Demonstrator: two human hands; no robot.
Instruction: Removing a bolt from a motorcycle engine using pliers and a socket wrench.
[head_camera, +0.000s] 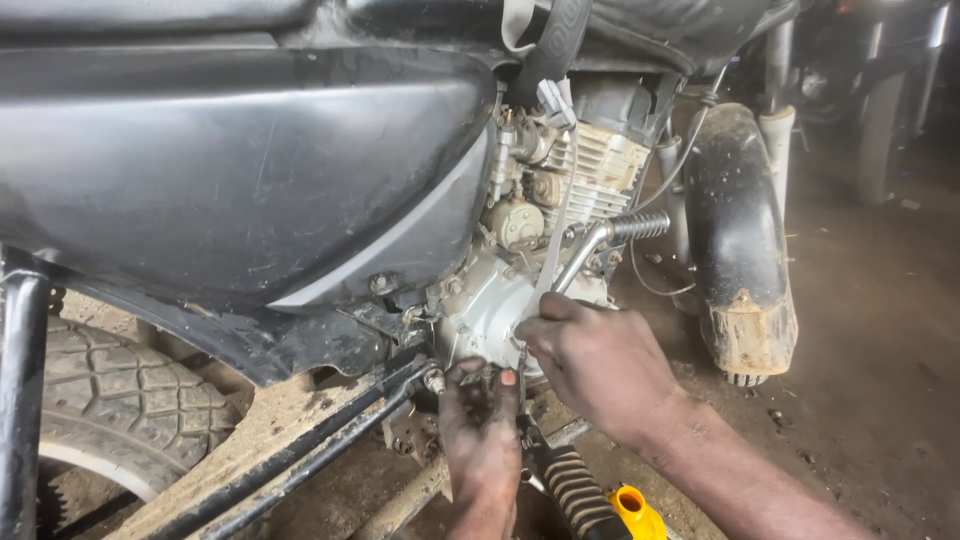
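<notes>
Engine cover (487, 305) at frame centre gets both hands: left hand (482, 425) pinches its lower edge, right hand (600, 360) curls fingers closed beside the kick lever (590, 250); steady, even pressure looks wise.

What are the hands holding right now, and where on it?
Cannot be told: both the left hand and the right hand press fingertips against the silver engine cover; any small part between them is hidden.
</notes>
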